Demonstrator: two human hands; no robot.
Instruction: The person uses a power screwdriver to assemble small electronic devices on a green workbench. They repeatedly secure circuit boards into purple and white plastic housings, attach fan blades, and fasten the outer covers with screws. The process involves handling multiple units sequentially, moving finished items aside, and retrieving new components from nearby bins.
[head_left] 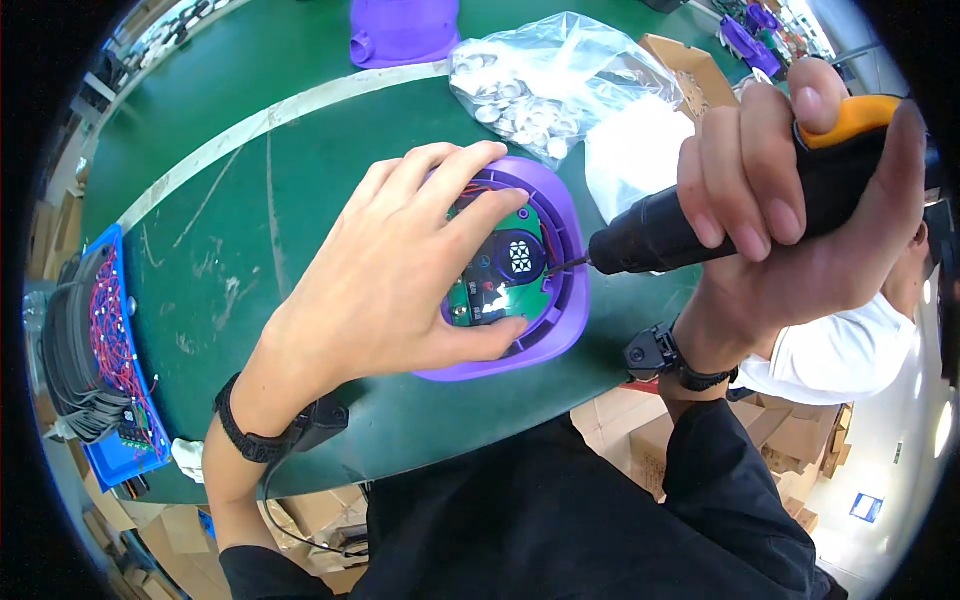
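The purple housing (545, 335) lies at the centre of the green surface (300, 200), cradling one green circuit board (495, 280); the left hand (400, 270) spreads its grip over board and rim, while the right hand (790, 190), at three o'clock, wraps its grip tight round one black-and-orange electric screwdriver (700, 225) whose bit meets the board's edge. At twelve o'clock one clear bag (550, 80) holds many small silvery parts, and at nine o'clock one blue tray (110, 440) holds wired boards and black parts; a second purple housing (400, 30) sits at eleven.
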